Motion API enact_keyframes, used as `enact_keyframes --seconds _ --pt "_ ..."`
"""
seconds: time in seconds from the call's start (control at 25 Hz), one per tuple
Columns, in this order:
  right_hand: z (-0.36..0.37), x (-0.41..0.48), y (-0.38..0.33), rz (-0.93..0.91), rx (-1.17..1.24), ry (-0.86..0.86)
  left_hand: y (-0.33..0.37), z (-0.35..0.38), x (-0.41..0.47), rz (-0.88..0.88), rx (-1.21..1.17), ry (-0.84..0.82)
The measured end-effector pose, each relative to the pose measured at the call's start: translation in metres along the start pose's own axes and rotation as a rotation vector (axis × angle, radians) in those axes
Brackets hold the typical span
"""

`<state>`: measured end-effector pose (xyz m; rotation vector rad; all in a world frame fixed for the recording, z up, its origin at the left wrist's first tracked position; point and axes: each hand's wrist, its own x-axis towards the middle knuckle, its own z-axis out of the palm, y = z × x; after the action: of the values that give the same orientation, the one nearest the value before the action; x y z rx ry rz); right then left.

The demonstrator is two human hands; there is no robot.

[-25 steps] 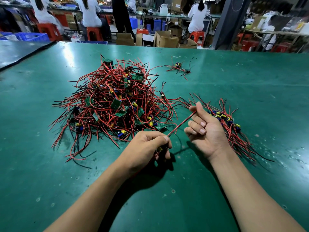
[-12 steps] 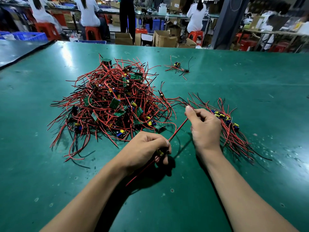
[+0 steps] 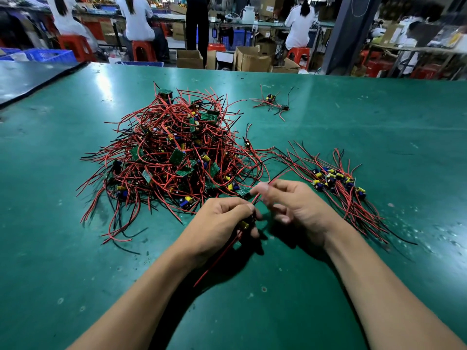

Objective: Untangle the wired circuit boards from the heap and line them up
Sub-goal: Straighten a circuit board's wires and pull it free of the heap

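The board (image 3: 244, 224) we are working on sits inside our left hand (image 3: 222, 221), closed around it just above the desk (image 3: 379, 122), with only a yellow capacitor showing between the fingers. One of its red leads (image 3: 217, 258) trails down toward us; another runs up to our right hand (image 3: 295, 208), whose blurred fingertips pinch it while the lower fingers curl loosely.

We judge the piece very light, the board itself stiff, the leads soft and springy, so they will snag on neighbours rather than slide free. The solder joints look like the weak point; we would hold the board by its edges and draw each lead out along its length, not yank it sideways.

Just beyond our hands lies the heap (image 3: 171, 157), a dense mound of red and black wires with green boards. To the right sits the finished row (image 3: 333, 180), boards side by side. A small stray cluster (image 3: 273, 102) rests well apart, farther back.
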<state>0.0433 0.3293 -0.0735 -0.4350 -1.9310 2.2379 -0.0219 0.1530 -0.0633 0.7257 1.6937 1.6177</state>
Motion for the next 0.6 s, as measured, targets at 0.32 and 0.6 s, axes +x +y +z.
enact_keyframes --seconds 0.32,0.6 --pt "0.003 0.003 -0.002 -0.065 -0.127 0.156 0.002 0.001 0.003 -0.012 0.012 0.017" --pt "-0.013 0.020 0.009 -0.213 -0.143 0.550 0.005 0.003 0.000 -0.006 0.096 -0.019"
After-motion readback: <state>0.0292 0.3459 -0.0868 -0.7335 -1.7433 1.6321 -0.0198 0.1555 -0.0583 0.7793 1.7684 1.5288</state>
